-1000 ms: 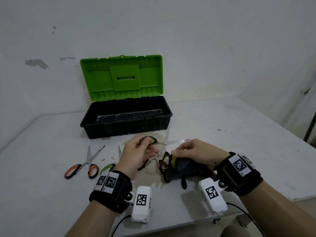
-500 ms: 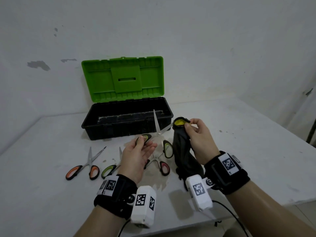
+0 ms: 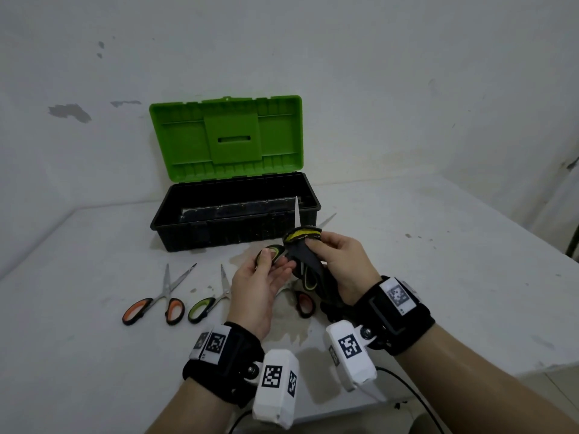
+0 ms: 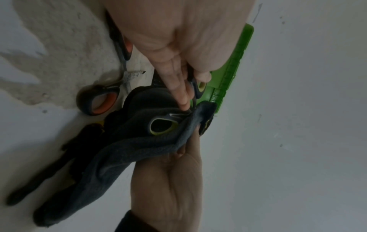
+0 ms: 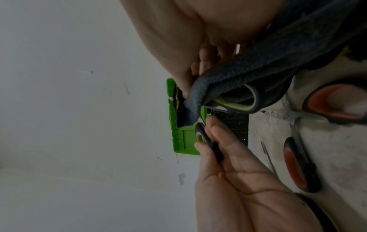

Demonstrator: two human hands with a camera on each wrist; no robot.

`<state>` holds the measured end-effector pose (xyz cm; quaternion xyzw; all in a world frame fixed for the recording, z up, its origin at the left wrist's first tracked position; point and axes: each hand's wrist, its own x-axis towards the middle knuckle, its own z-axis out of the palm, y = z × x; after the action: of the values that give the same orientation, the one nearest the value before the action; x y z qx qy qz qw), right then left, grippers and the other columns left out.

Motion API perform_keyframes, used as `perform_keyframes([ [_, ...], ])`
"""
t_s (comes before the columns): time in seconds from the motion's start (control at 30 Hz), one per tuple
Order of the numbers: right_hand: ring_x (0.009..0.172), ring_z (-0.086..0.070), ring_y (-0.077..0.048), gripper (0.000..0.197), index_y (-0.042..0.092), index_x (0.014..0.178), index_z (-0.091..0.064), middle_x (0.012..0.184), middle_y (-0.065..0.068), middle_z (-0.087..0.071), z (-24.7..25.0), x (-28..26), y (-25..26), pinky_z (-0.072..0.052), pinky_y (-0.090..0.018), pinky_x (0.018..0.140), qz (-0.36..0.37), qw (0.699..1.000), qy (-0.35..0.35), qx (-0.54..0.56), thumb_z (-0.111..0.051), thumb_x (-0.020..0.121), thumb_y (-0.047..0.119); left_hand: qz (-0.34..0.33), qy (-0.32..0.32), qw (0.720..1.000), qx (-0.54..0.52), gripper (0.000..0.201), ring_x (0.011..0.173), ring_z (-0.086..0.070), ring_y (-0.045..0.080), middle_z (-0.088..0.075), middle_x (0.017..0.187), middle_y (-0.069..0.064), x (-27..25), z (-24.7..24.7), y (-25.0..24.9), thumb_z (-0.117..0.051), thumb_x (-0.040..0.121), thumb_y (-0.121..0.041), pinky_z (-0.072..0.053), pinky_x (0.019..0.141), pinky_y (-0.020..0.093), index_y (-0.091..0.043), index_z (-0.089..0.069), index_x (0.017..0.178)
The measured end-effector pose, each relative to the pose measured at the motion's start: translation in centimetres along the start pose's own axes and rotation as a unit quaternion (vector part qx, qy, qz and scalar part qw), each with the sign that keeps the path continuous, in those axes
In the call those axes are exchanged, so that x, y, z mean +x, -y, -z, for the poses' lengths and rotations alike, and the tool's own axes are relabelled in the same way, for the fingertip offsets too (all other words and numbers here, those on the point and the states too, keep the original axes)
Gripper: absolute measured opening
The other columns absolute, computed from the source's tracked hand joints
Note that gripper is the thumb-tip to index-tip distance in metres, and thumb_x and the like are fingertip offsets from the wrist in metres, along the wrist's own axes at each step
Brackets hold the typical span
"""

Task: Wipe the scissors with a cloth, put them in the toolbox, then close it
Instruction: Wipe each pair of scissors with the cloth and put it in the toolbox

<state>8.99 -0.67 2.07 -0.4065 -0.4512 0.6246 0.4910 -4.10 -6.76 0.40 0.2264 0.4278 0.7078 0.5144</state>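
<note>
Both forearms reach forward side by side, each wrist wrapped in a black band carrying a white marker block. The left hand [image 3: 261,281] is turned palm up and inward, its thumb [image 3: 264,257] pressed against the fingers in a pinch, the fingers nearly straight. The right hand [image 3: 340,264] is raised just beside it, palm toward the left, with thumb and fingertips drawn together in a pinching grip at its top.

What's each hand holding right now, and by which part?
The left hand pinches the green-handled scissors by one handle loop, blades open and pointing up. The right hand grips the dark cloth near its upper edge, against the scissors.
</note>
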Motion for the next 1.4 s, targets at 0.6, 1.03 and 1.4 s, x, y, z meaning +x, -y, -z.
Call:
perform_keyframes([
  [0.6, 0.046, -0.063, -0.016, 0.006, -0.004, 0.092, -0.068, 0.059, -0.01, -0.069, 1.0, 0.0, 2.9, -0.05, -0.022, 0.044, 0.011, 0.995, -0.074, 0.061, -0.065, 0.088, -0.003, -0.003, 0.005, 1.0, 0.015, 0.023, 0.081, -0.075, 0.02, -0.075, 0.075, 0.005, -0.8, -0.9, 0.0, -0.048, 0.105, -0.02, -0.058, 0.068, 0.021, -0.004, -0.065, 0.102],
  [1.03, 0.058, -0.066, -0.018, 0.008, -0.004, 0.093, -0.069, 0.072, -0.014, -0.069, 0.0, -1.3, 1.2, -0.056, -0.027, 0.055, -0.029, 0.999, -0.031, 0.002, -0.062, 0.089, -0.001, -0.005, -0.014, 0.997, 0.079, 0.024, 0.061, -0.052, 0.01, -0.066, 0.074, 0.003, -0.6, -0.6, 0.9, -0.049, 0.104, -0.021, -0.042, 0.061, 0.024, -0.011, -0.069, 0.097],
  [1.4, 0.056, -0.063, -0.01, 0.022, 0.004, 0.075, -0.068, 0.062, -0.005, -0.067, 0.3, -1.5, 2.5, -0.047, -0.019, 0.048, -0.019, 0.999, 0.036, -0.012, -0.054, 0.092, 0.003, 0.0, -0.026, 0.999, 0.04, 0.025, 0.063, -0.054, 0.013, -0.066, 0.081, 0.009, -0.5, -1.1, 0.7, -0.047, 0.105, -0.021, -0.046, 0.064, 0.026, -0.003, -0.064, 0.108],
])
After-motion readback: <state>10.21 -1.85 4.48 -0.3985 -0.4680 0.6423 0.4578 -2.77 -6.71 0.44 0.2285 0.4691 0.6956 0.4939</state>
